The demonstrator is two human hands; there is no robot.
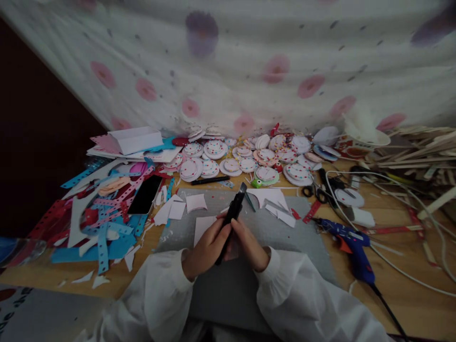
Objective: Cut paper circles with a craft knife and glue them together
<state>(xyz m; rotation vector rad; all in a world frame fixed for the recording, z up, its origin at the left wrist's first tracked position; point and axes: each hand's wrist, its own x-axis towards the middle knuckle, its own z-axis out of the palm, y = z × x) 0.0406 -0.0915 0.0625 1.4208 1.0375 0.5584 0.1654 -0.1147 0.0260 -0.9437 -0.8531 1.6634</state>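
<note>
A black utility knife is held between my two hands over the grey cutting mat, its blade end tilted up and away from me. My left hand is closed around the handle from the left. From the right, my right hand is closed on it too, with the thumb against the handle. Under my left hand lies a piece of white paper, partly covered. Small white paper cut-offs lie on the mat farther back, and a larger white sheet rests beyond the knife.
Several layered paper discs with coloured dots line the back, by a black pen. On the left, coloured strips surround a phone. At right are scissors, a blue glue gun, a white cable and wooden sticks.
</note>
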